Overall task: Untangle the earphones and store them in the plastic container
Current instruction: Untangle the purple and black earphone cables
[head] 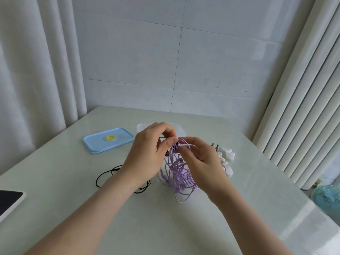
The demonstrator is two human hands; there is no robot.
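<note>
Our forearms are stretching over the near worktop (165, 227). The left hand (147, 155) and right hand (204, 162), each grip narrow, are pinching the top of the earphones (177, 172), raised so the loops dangle loose for picking apart. The container (181, 130) is standing open just beyond.

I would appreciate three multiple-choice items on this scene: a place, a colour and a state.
1. Where is the light blue rectangular plastic lid? A) on the white table, at the left; B) on the container; C) on the floor.
2. What colour is the tangled earphone cable being held? A) black; B) purple; C) white.
3. What are the left hand and right hand doing? A) both pinch the tangle; B) both lie flat; C) both hold the lid.
Answers: A, it lies alone on the table; B, its strands are violet; A, both hands' fingertips meet at its top.
</note>
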